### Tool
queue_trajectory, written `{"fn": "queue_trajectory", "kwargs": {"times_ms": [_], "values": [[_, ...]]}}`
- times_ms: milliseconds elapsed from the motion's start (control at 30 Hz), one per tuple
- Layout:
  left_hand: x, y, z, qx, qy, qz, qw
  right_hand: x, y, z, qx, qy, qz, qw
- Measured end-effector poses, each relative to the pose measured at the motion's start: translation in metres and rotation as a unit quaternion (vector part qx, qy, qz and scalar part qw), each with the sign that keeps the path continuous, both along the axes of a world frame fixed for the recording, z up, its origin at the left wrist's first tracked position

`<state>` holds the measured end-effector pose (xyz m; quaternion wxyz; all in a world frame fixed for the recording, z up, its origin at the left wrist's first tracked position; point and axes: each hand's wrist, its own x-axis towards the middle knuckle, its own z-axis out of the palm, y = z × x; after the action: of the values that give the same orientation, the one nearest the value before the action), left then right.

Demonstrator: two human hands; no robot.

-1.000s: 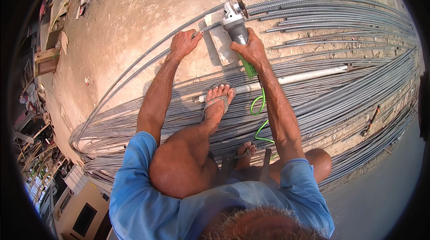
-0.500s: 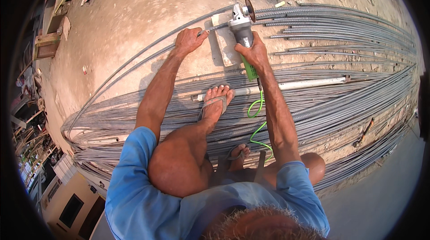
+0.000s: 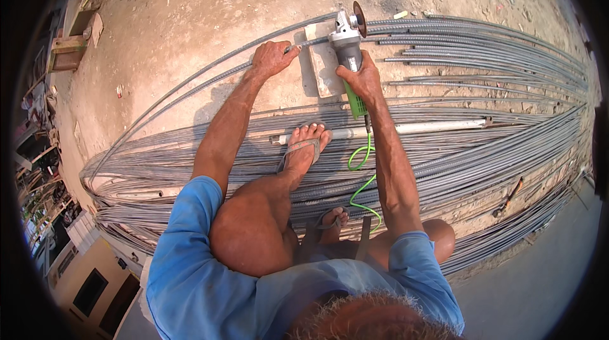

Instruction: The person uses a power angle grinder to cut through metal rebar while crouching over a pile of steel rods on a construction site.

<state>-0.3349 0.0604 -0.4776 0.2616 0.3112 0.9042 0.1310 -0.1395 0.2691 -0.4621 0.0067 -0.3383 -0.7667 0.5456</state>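
Note:
My right hand (image 3: 361, 77) is wrapped round the body of an angle grinder (image 3: 347, 45), silver and grey with a green tail. Its brown cutting disc (image 3: 360, 18) stands upright at the far end, beside the bent steel rebar. The fingers of my left hand (image 3: 274, 58) are closed on a rebar (image 3: 231, 71) just left of the grinder. That rebar crosses a pale block (image 3: 325, 68) on the ground, and the grinder head hides part of it. Whether the disc touches the steel cannot be made out.
Long bundles of rebar (image 3: 495, 143) spread across the ground under my sandalled feet. A white pipe (image 3: 438, 125) lies over them. The green cord (image 3: 360, 197) trails from the grinder past my right forearm. Cut rebar ends (image 3: 457, 54) fan out at the right; wooden scraps (image 3: 68, 54) lie far left.
The view has shifted a little, so the grinder and both hands appear slightly lower and further right. Both grips look the same.

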Motion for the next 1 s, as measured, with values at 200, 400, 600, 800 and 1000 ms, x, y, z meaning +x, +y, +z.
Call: {"fn": "queue_trajectory", "kwargs": {"times_ms": [200, 400, 600, 800, 1000], "values": [[-0.0003, -0.0016, -0.0014, 0.008, 0.021, -0.009, 1.000, -0.0016, 0.0007, 0.0045, -0.004, -0.010, 0.005, 1.000], [0.0010, -0.0001, 0.0019, 0.009, -0.008, 0.008, 1.000, -0.0015, 0.0011, 0.0062, -0.008, -0.011, -0.001, 1.000], [0.0010, -0.0014, 0.0031, 0.007, 0.009, -0.005, 1.000, -0.0020, 0.0005, 0.0068, -0.009, -0.007, -0.002, 1.000], [0.0015, -0.0012, 0.0009, 0.009, 0.012, -0.003, 1.000, -0.0038, 0.0013, 0.0028, -0.010, -0.013, -0.003, 1.000], [0.0006, -0.0016, 0.0022, 0.005, 0.009, -0.008, 1.000, -0.0041, 0.0010, 0.0045, -0.006, -0.011, 0.004, 1.000]]}}
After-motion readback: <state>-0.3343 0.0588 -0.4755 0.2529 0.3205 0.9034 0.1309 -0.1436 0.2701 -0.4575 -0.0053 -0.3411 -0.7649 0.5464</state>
